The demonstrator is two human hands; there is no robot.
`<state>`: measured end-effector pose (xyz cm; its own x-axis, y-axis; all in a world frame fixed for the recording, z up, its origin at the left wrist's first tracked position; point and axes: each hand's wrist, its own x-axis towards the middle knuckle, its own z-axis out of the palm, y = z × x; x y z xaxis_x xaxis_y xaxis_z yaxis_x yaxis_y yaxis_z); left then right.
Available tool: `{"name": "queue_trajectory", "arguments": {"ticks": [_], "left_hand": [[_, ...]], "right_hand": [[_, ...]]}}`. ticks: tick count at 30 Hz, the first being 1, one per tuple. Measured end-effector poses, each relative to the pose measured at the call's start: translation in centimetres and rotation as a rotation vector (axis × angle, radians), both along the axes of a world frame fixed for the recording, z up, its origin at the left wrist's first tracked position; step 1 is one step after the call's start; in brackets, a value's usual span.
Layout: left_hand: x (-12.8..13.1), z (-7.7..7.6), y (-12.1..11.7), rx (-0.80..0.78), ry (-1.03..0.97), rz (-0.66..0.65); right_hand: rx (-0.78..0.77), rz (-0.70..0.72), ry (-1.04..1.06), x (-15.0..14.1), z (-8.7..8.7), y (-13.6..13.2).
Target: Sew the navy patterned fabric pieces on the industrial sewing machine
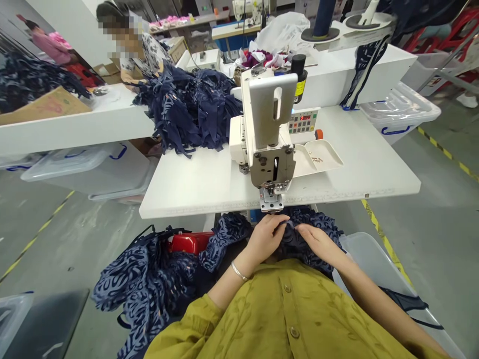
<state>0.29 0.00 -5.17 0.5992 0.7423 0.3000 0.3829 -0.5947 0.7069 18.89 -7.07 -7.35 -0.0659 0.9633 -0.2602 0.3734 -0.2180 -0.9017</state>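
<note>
Navy cloth (294, 244) hangs between shirt (277, 304) and tabletop (202, 184), just below the machine (271, 124); left hand (266, 235) and right hand (316, 242) pinch it between fingertips, probably to keep it spread.

The cloth (291, 240) being handled is coloured dark navy and printed with slate-blue swirls, and the same print is carried by the garments (144, 269) heaped at the left. The fabric strips (209, 112) are coloured navy, marked with paler patches. The tabletop (202, 179) is finished in white, the sewing machine (247, 107) in cream. The buttoned shirt (247, 319) is coloured mustard-green and worked with leaf motifs in matching tone. The floor tape (436, 143) is striped yellow and black.
</note>
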Motion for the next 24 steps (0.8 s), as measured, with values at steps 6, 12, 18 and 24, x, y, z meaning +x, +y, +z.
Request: {"name": "queue_trajectory", "arguments": {"ticks": [6, 12, 18, 24], "left_hand": [[0.4, 3.2, 0.2, -0.410, -0.183, -0.137], [0.4, 4.3, 0.0, -0.524, -0.218, -0.050], [-0.1, 6.6, -0.2, -0.428, -0.097, 0.008], [-0.9, 6.7, -0.3, -0.135, 0.028, 0.064]], "right_hand": [[0.060, -0.120, 0.238, -0.8, 1.6, 0.4], [0.131, -0.254, 0.464, -2.2, 3.0, 2.8], [0.228, -0.313, 0.473, -2.8, 5.1, 4.1], [0.378, -0.424, 0.376, -2.8, 5.2, 6.5]]}}
